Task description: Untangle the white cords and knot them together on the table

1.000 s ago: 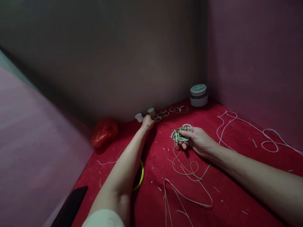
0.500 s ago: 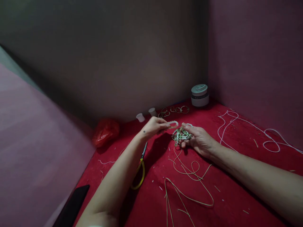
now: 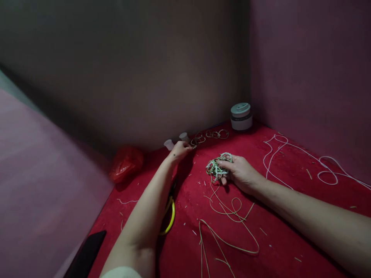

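**Right hand holds the cord bundle**

I see the right hand (image 3: 240, 173) closed on a bundle of green-white cord (image 3: 216, 166), near the middle of the red cloth (image 3: 290, 216). The left hand (image 3: 179, 149) reaches to the small cord loops (image 3: 215, 134) at the far edge, beside two white cups (image 3: 169, 144). Whether its fingers grip one, I cannot tell.

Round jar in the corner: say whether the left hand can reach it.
Probably yes: between the left hand and the jar lie only flat cord loops; the right hand, holding a cord bundle, sits clear of that line.
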